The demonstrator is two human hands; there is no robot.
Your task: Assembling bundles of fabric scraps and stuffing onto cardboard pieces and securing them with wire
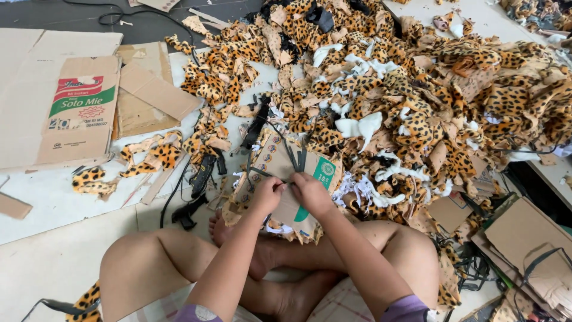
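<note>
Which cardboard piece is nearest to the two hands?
The printed cardboard piece with a green patch, directly under the left hand and right hand; other cardboard lies farther away.

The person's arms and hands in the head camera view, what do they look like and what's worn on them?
Both arms are bare from the wrists up to short purple sleeves at the bottom edge of the view. The left sleeve shows a small pale patch; the right sleeve is plain purple. The left hand and right hand are bare too: no gloves, and no watch, bracelet or rings can be seen.
</note>
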